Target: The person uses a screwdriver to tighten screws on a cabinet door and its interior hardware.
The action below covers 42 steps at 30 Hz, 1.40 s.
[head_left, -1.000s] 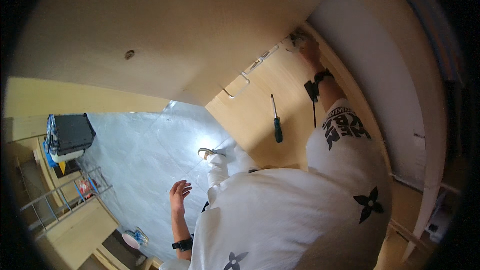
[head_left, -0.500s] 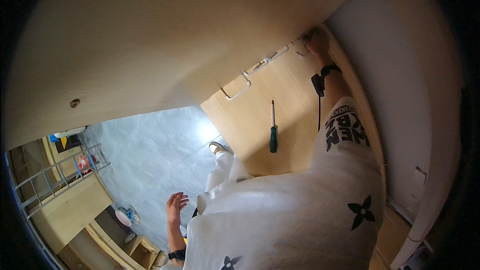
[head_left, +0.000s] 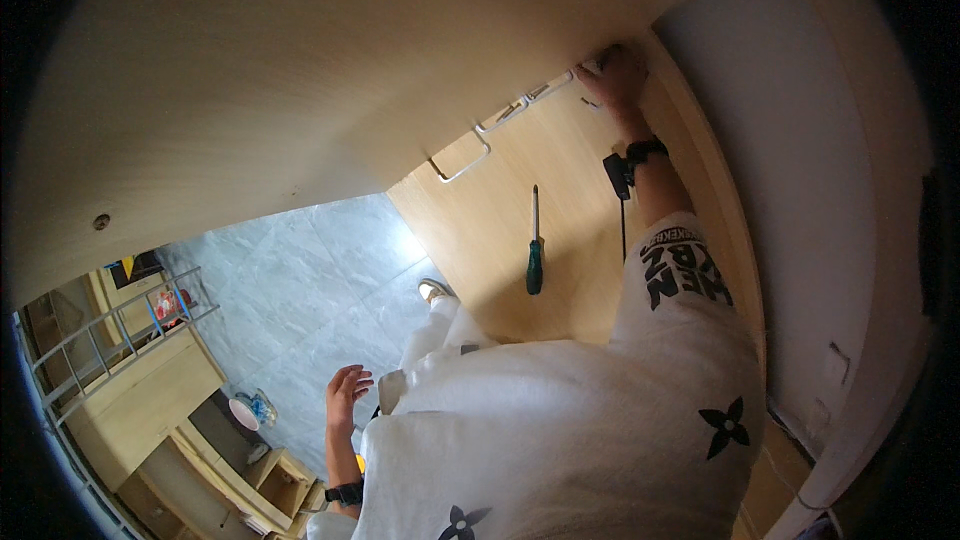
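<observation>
Left hand point(head_left: 347, 390) held loose, a row of pale U-shaped handles point(head_left: 488, 148) above centre, right hand point(head_left: 618, 82) at the row's far end.
At 8 o'clock a pale pink basin point(head_left: 243, 413) sits on the grey tiled floor point(head_left: 290, 270); at 7 to 8 o'clock the left hand hangs over the tiles, fingers slightly curled and a little spread, holding nothing. Near 12 o'clock the handles run along the seam between a standing wooden panel point(head_left: 300, 90) and a wooden board point(head_left: 475, 230). At 3 o'clock, a green-handled screwdriver point(head_left: 535, 255) lies on the board, tip toward 12, well apart from both hands. At 1 to 2 o'clock the right hand bends into the shaded corner; whether its fingers pinch anything I cannot tell. From those fingers, the handles trail toward 8 o'clock, the last one touching or just beside them.
</observation>
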Motion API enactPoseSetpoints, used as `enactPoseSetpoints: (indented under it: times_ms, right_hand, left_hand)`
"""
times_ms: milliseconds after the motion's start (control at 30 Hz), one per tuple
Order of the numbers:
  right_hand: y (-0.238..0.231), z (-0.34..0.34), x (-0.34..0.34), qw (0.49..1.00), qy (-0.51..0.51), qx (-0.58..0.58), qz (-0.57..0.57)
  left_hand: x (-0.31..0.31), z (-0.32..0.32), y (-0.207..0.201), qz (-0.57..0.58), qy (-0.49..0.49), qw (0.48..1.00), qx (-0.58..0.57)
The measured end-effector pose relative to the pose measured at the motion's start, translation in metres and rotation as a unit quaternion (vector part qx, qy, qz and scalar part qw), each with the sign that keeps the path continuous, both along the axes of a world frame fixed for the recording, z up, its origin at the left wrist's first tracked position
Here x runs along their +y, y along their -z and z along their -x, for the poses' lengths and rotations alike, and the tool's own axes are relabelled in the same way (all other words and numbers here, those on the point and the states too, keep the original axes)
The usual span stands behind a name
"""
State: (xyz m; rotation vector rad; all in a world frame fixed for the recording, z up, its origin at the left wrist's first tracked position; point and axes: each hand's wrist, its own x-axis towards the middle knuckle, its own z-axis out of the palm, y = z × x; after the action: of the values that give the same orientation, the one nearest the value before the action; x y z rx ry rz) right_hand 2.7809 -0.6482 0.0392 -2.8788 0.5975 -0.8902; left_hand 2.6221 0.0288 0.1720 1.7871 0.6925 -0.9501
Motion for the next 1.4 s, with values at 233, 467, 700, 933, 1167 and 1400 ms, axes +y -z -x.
enactPoseSetpoints:
  times_ms: [233,467,700,933,1167,1400]
  right_hand:
    - [0.043,0.023,0.0,0.999,-0.032,-0.006,0.031]
    - [0.046,0.073,0.024,0.99,-0.008,0.141,-0.024]
    - [0.017,0.124,0.065,0.993,-0.109,0.028,-0.035]
    - [0.027,0.067,-0.047,0.995,-0.045,-0.04,-0.075]
    - [0.053,0.011,-0.053,0.985,-0.085,0.021,-0.151]
    - [0.05,0.002,0.0,0.976,-0.062,-0.093,-0.186]
  left_hand:
    - [-0.007,-0.011,0.003,0.016,0.044,0.999,-0.007]
    - [-0.009,-0.018,0.012,0.019,0.064,0.998,-0.002]
    - [-0.011,-0.029,0.016,0.02,0.072,0.997,0.004]
    - [-0.015,-0.035,0.009,-0.002,0.076,0.997,0.008]
    - [-0.024,-0.029,0.004,-0.007,0.049,0.999,-0.004]
    - [-0.023,-0.027,0.0,-0.022,0.052,0.998,0.01]
